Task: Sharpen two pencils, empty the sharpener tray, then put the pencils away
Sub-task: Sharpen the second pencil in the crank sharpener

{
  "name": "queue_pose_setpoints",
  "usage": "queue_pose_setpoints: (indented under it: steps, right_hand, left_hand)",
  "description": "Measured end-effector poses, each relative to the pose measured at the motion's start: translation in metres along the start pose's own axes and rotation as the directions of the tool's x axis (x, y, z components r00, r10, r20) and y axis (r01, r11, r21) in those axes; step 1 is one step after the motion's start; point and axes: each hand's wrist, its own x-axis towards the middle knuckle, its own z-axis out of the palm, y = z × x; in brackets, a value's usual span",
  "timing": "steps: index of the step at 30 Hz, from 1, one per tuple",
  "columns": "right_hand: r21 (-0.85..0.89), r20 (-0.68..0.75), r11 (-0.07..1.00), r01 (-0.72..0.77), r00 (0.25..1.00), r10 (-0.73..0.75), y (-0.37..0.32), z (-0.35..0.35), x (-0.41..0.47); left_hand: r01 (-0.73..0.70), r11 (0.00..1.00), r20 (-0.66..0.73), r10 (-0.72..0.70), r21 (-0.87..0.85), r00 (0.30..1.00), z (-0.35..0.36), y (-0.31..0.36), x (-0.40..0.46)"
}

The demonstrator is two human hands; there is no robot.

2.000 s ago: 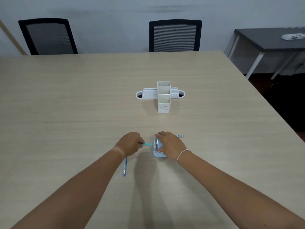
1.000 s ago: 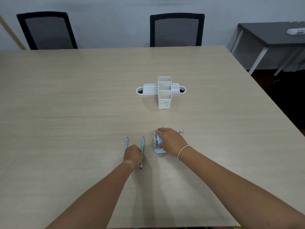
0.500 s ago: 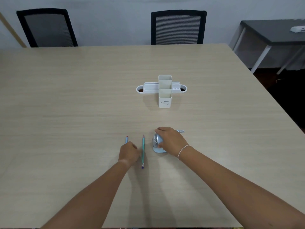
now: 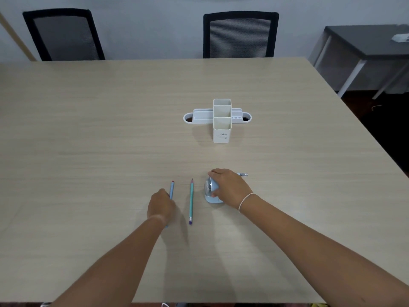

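A light blue crank sharpener (image 4: pixel 210 191) stands on the wooden table (image 4: pixel 88 129), its metal handle (image 4: pixel 243 174) sticking out to the right. My right hand (image 4: pixel 229 187) grips the sharpener from above and behind. A teal pencil (image 4: pixel 191 200) lies free on the table just left of the sharpener, sharp tip pointing away from me. Further left lies a blue pencil (image 4: pixel 172 189), and my left hand (image 4: pixel 161 206) covers its near half, fingers curled round it. A white desk organiser (image 4: pixel 222 120) with two tall compartments stands farther back.
Two black mesh chairs (image 4: pixel 240 34) stand along the table's far edge. A dark side table (image 4: pixel 363 43) is off to the right, beyond the table's right edge.
My left hand drew the teal pencil out of the sharpener, laid it on the table, let go, and moved left onto the blue pencil. My right hand stayed on the sharpener.
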Motion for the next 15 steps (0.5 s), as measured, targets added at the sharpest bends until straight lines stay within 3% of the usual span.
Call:
queue_pose_setpoints:
  steps: [7, 11, 15]
  right_hand:
    - [-0.012, -0.002, 1.0, -0.005, 1.0, 0.005, 0.0, 0.0, -0.001]
    - [-0.023, 0.004, 1.0, -0.001, 1.0, 0.001, -0.001, 0.0, 0.0]
    - [-0.029, 0.013, 1.0, -0.003, 1.0, 0.003, -0.001, 0.0, -0.001]
  left_hand:
    - [-0.155, 0.987, 0.022, 0.156, -0.044, 0.988, -0.005, 0.008, -0.002]
    - [-0.343, 0.939, 0.086, 0.345, -0.033, 0.935, -0.016, 0.012, 0.0]
    - [-0.409, 0.912, 0.148, 0.4, 0.037, 0.905, -0.022, 0.008, 0.005]
